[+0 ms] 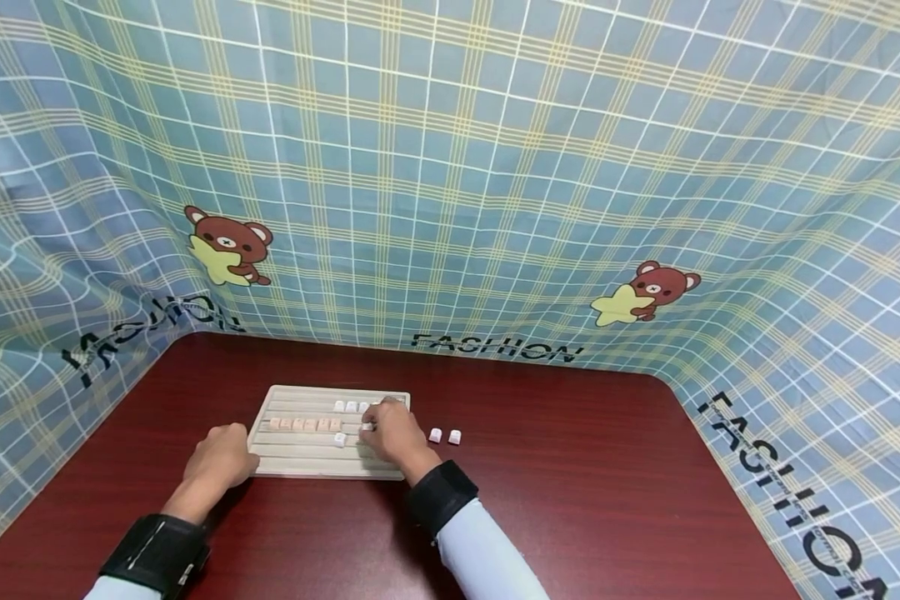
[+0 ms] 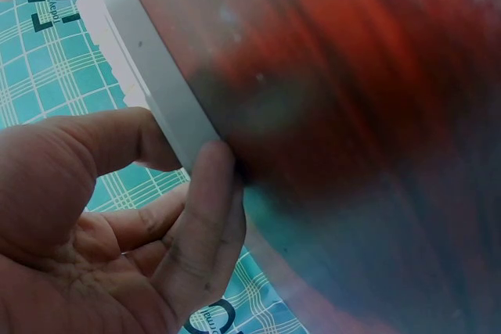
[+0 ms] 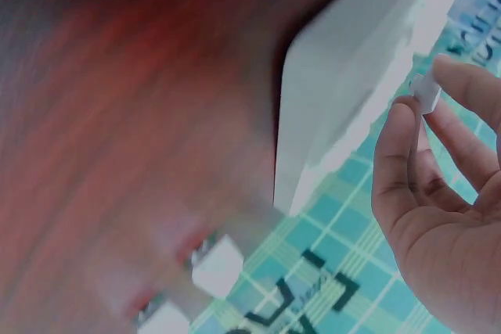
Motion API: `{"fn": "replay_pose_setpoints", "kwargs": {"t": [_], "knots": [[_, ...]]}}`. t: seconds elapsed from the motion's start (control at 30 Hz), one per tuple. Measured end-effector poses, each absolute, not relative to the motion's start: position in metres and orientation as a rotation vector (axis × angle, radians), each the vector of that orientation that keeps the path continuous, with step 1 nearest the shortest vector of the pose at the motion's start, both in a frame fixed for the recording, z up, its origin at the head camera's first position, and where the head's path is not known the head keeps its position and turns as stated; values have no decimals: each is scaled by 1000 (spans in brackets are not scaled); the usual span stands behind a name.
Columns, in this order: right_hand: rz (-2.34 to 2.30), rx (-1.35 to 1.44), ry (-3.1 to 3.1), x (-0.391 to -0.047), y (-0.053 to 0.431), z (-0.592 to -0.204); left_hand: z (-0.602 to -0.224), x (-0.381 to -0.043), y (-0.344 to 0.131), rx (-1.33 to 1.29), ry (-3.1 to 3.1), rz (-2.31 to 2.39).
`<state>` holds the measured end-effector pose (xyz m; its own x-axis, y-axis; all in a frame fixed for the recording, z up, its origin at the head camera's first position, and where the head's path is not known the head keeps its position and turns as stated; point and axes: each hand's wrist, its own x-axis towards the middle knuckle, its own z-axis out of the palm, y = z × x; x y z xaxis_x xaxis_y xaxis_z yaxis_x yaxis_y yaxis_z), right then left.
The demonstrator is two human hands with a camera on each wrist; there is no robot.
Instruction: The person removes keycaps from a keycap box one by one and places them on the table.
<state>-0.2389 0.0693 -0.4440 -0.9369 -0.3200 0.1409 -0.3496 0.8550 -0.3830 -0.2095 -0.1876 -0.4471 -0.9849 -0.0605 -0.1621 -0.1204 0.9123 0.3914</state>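
Note:
A cream ridged keycap tray (image 1: 322, 465) lies on the table. My left hand (image 1: 221, 454) holds its left edge; in the left wrist view, thumb and fingers pinch the pale tray rim (image 2: 160, 64). Over the tray's right part, my right hand (image 1: 393, 429) pinches a small white keycap (image 3: 427, 93) between thumb and fingertip. A row of peach keycaps (image 1: 303, 425) sits in the tray's middle. Behind it stand several white keycaps (image 1: 351, 407), partly covered by my right hand. One white keycap (image 1: 340, 439) sits in front of the peach row.
Two loose white keycaps, a nearer one (image 1: 436, 435) and a farther one (image 1: 455, 437), lie on the dark red table (image 1: 570, 467) to the tray's right. A plaid cloth (image 1: 450, 208) with bear prints hangs behind and at both sides.

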Motion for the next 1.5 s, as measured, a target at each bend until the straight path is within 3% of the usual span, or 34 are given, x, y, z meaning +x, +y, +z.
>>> {"fn": "replay_pose_setpoints", "kwargs": {"t": [0.23, 0.6, 1.5], "knots": [[727, 523, -2885, -245, 110, -433, -449, -210, -186, -131, 2942, 620], [799, 277, -2966, -258, 163, -444, -449, -209, -188, -133, 2953, 633], [636, 190, -3054, -258, 178, -463, -446, -208, -185, -154, 2951, 620]]}}
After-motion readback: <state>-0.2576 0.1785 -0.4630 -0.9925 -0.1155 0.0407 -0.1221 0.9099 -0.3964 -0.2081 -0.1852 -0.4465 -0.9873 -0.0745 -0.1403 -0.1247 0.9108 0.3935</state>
